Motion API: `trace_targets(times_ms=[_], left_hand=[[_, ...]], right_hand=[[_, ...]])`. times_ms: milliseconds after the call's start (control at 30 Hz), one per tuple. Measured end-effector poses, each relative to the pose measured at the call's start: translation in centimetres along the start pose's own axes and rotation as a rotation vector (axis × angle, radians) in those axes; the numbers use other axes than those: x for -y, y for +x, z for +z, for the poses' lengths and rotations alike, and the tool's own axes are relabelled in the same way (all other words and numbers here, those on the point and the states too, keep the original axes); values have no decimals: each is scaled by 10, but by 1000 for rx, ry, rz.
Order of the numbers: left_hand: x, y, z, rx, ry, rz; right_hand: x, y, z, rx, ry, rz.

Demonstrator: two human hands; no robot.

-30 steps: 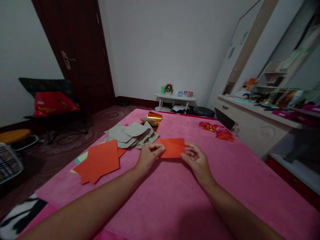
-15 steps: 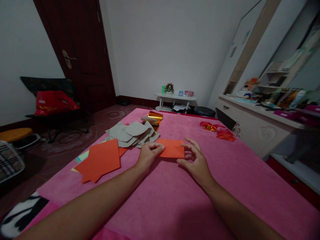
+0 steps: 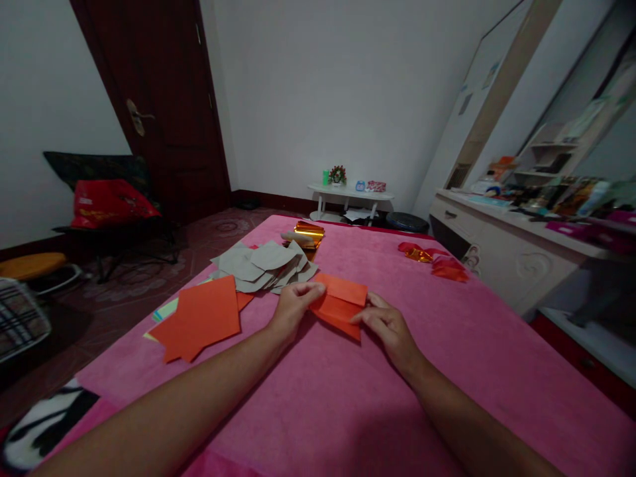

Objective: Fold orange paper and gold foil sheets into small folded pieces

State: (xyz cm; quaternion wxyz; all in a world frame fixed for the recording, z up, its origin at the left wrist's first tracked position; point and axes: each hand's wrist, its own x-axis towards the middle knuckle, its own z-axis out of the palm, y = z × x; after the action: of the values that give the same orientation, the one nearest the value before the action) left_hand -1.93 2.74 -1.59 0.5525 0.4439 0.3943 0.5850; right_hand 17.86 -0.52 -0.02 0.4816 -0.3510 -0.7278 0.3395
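A folded sheet of orange paper (image 3: 342,303) is held between both hands above the pink cloth, with a crease running across it and its lower flap tilted toward me. My left hand (image 3: 294,306) pinches its left edge between thumb and fingers. At the right edge, my right hand (image 3: 386,323) is closed on the paper, thumb near the lower flap. Left of my hands lies a stack of orange paper (image 3: 206,318) with pale sheets under it. Behind that is a loose pile of grey paper pieces (image 3: 263,265).
Gold foil (image 3: 309,232) lies at the back of the pink-covered table (image 3: 447,371). Red and gold crumpled pieces (image 3: 432,258) sit at the far right. A cluttered dresser (image 3: 517,232) stands to the right, and a chair with a red bag (image 3: 114,202) at the left.
The orange paper's front flap has opened downward, showing a lower panel. My right hand has moved slightly lower, its spread fingers now closed on the paper's right edge. The left hand keeps its hold.
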Motion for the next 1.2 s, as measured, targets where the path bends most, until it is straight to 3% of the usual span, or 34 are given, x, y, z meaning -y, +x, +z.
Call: trace_targets(times_ms=[67,133,200,267,367,533,600,700,767,867,1033,1200], left_hand=[[-1,-1,0,28,25,-26],[-3,-2,0,72,53,-51],[-6,-2,-1,135,88,-70],[-10,0,-2,205,132,-82],[-19,2,-2,332,226,-95],[-42,2,8,659,422,-84],[-50,2,14,636,363,-78],[-55,3,19,420,130,-46],[-53,2,19,327,-51,-95],[-43,-6,17,384,-197,-254],[-22,-19,17,449,-259,-516],[-13,-18,20,284,-194,-394]], right_hand=[[3,0,2,-44,-28,43],[4,0,4,-175,-37,108],[5,1,5,-303,27,175],[5,4,3,-347,121,214],[7,9,-1,-233,178,269],[14,13,-6,3,199,410],[18,12,-6,-9,307,448],[21,12,-5,-130,488,445],[21,12,-4,-233,543,428],[16,9,-1,-349,556,432],[9,2,6,-287,557,431],[5,-3,7,-246,473,450]])
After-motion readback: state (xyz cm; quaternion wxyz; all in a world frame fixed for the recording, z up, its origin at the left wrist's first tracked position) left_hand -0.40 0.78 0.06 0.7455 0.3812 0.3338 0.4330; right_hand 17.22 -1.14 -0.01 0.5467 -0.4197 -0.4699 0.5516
